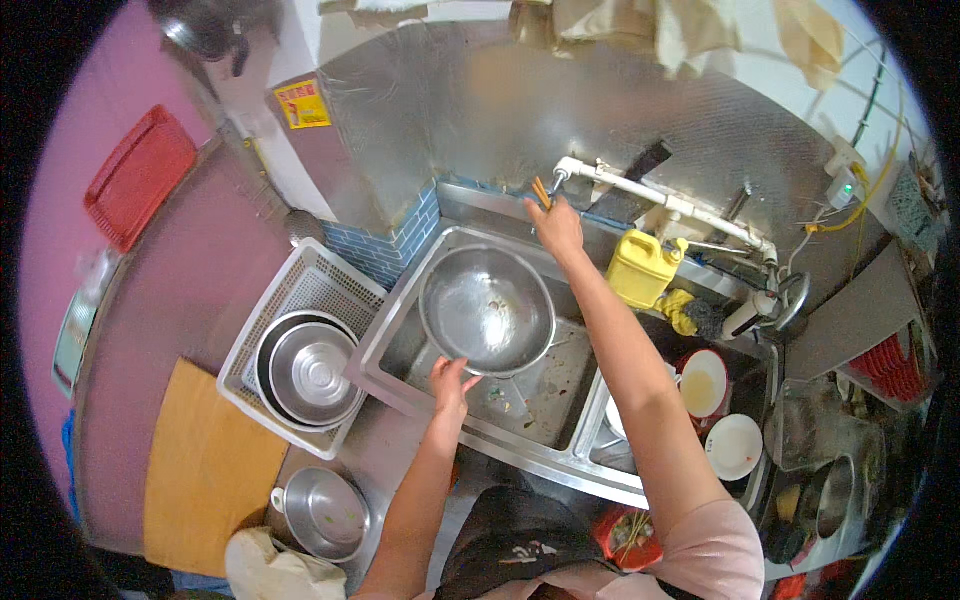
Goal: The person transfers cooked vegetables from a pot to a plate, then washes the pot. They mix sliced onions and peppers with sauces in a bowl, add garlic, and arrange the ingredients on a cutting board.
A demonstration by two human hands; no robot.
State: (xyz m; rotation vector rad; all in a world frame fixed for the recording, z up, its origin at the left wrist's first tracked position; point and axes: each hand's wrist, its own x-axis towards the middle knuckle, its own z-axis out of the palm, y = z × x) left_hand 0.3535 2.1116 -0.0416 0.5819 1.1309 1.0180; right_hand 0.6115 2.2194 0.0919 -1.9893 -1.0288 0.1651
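Note:
A large stainless steel bowl (487,307) sits tilted in the left basin of a metal double sink (529,390). My left hand (452,382) grips its near rim, with the fingers on the edge. Across the sink, my right hand (555,225) reaches up to the wall tap (559,180). A few thin orange-brown sticks (541,193), perhaps chopsticks, poke out of the right hand's fingers. Whether that hand also touches the tap is hidden. A little liquid or food residue shows inside the bowl, and food scraps lie on the basin floor.
Right of my right arm stand a yellow jug (643,268) and a soap bottle (750,315). White bowls (733,447) fill the right basin. At left, a white plastic basket (247,352) holds metal bowls. Another metal bowl (327,514) sits below it. White pipe (645,187) runs along the wall.

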